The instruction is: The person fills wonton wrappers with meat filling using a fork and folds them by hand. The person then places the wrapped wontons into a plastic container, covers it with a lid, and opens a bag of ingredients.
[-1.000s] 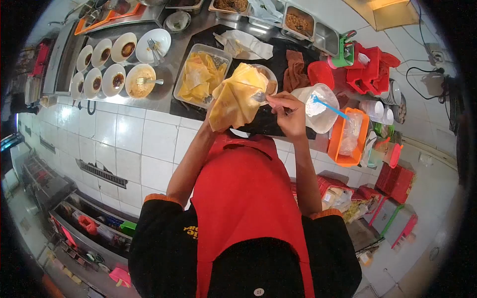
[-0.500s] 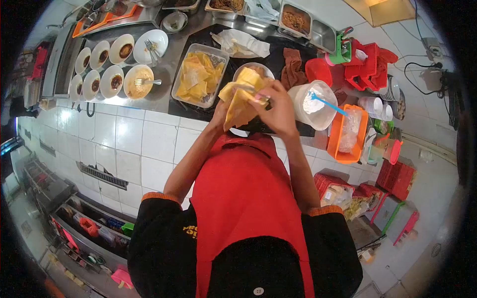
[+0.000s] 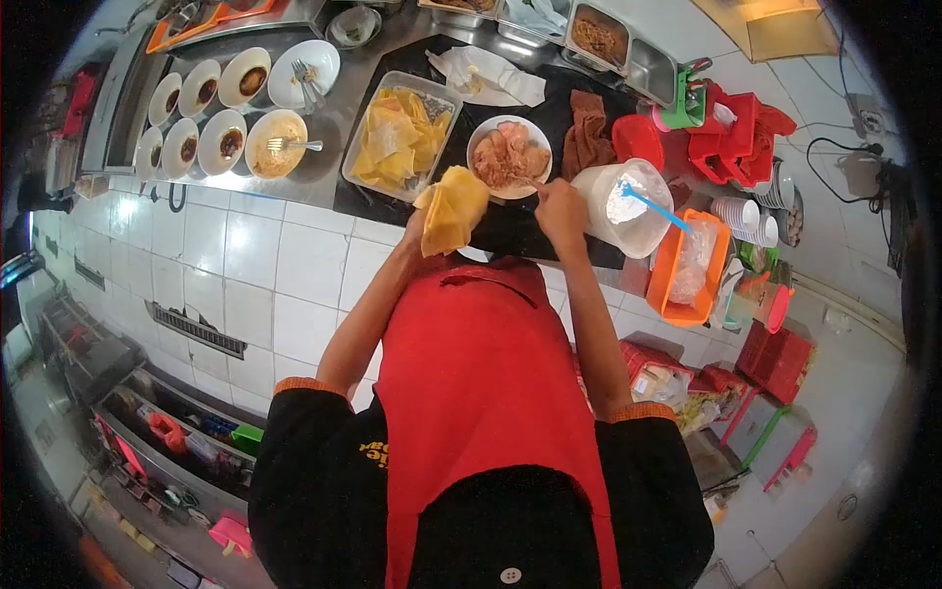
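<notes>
My left hand [image 3: 416, 230] is closed around a stack of yellow dumpling wrappers [image 3: 455, 211], which hides most of its fingers. The wrappers bend and droop over the hand, in front of my red apron. My right hand [image 3: 562, 218] grips a thin metal utensil [image 3: 530, 181] whose far end is in a white bowl [image 3: 509, 193] of pale pink minced filling [image 3: 508, 152]. The kind of utensil is hard to make out. Left of the bowl stands a clear plastic tub [image 3: 349, 162] with more loose yellow wrappers [image 3: 397, 137].
A tub of white powder [image 3: 628, 201] with a blue-handled scoop stands right of the bowl, beside an orange basket [image 3: 670, 306]. Brown cloth [image 3: 587, 128] and crumpled white paper [image 3: 491, 79] lie behind. Several sauce bowls [image 3: 222, 140] line the left counter.
My right hand has moved away from the wrappers and brought the utensil into the filling bowl. The wrapper stack in my left hand has shifted slightly left, uncovering the bowl.
</notes>
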